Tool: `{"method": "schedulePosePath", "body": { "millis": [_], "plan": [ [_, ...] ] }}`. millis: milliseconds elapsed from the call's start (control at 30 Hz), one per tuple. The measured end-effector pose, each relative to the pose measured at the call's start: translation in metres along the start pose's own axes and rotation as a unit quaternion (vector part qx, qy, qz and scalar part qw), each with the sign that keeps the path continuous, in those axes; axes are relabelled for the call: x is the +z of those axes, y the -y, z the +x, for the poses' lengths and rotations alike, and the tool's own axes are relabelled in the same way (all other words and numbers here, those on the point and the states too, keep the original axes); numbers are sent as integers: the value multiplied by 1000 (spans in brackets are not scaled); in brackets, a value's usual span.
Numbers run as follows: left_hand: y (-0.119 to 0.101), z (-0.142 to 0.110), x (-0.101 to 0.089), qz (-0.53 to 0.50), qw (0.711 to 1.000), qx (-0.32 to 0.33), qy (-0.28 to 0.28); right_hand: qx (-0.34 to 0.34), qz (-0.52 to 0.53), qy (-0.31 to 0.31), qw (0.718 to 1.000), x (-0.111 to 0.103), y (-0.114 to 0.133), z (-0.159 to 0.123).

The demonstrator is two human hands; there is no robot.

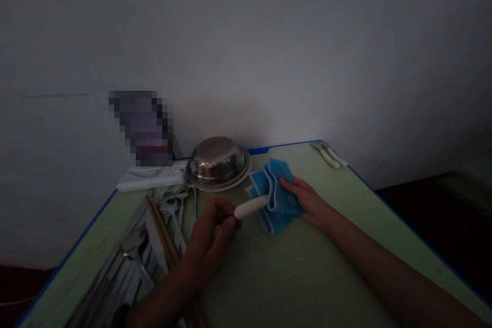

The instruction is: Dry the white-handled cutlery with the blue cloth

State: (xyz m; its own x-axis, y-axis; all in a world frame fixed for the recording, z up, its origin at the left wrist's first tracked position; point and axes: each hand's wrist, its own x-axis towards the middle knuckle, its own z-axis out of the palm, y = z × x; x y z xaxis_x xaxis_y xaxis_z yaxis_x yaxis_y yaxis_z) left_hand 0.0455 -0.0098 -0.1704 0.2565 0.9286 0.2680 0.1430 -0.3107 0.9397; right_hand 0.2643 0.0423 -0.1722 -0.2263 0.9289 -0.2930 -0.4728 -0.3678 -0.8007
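Observation:
Above the table, my left hand (221, 225) pinches the tip of a white-handled piece of cutlery (250, 207). Its other end goes into a folded blue cloth (283, 197) with a pale edge, so the head is hidden and I cannot tell whether it is a spoon or a fork. My right hand (309, 200) is closed on the cloth from the right, thumb on top. To the left of my left hand lie several metal spoons (169, 205) and a pair of brown chopsticks (163, 233).
An upturned steel bowl (219, 159) rests on plates near the wall. Left of it, a blurred-out upright object (144, 130) stands on a white box-like thing (151, 177). White-handled cutlery (329, 155) lies at the back right corner of the green table (369, 246). A cutlery tray (115, 277) is front left.

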Motion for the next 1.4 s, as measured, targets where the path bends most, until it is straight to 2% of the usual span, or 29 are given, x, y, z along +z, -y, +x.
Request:
{"method": "schedulePosePath", "body": {
  "millis": [733,1400],
  "plan": [
    [1,2,0,5,1000,-9,-4,-1,2,8,1000,-1,0,0],
    [-1,3,1,20,1000,-6,20,-3,4,4,1000,-2,-2,2]
  ]
}}
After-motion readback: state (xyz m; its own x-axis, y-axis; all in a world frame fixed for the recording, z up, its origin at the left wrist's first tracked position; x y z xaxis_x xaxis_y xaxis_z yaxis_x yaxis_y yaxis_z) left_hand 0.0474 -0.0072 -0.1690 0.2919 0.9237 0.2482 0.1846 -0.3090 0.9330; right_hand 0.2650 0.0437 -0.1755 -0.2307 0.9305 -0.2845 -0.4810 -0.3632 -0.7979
